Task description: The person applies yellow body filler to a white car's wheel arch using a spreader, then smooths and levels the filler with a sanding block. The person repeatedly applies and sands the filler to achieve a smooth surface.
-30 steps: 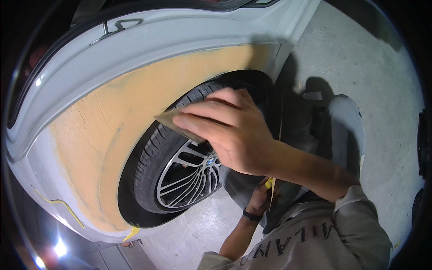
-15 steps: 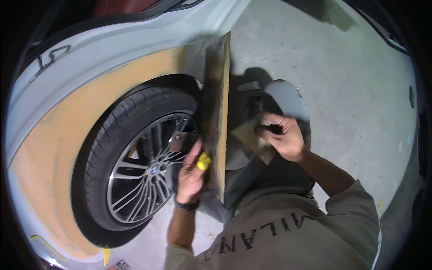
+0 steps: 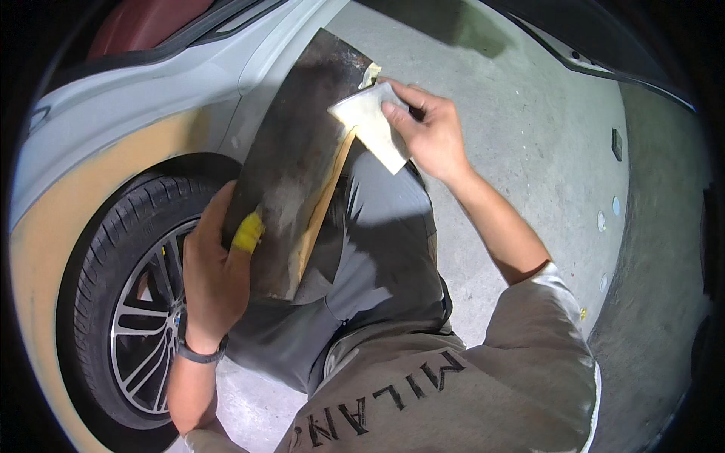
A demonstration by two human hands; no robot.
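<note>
My left hand [image 3: 217,268] grips the lower left side of a dark, stained flat board [image 3: 291,143]. Its thumb, wrapped in something yellow [image 3: 248,232], lies over the board's face; the other fingers are mostly hidden behind. Pale yellow putty [image 3: 325,200] runs along the board's right edge, with a dab at the far corner. Pinched between thumb and fingers of my right hand [image 3: 430,124] is a flat putty spreader [image 3: 375,128], coated in pale putty. Its left part overlaps the board's right edge in this view; whether they touch, I cannot tell.
A white car body [image 3: 166,83] with a tan, filler-coloured patch [image 3: 83,196] around the wheel arch stands at my left. Its tyre [image 3: 102,279] and spoked rim [image 3: 143,325] are close to my left forearm. Grey concrete floor [image 3: 529,151] extends to the right.
The board has turned from nearly edge-on to show its face, tilting rightward at the top. My right hand has brought the spreader up to its edge. A brown flat piece near my left fingers is hidden.
</note>
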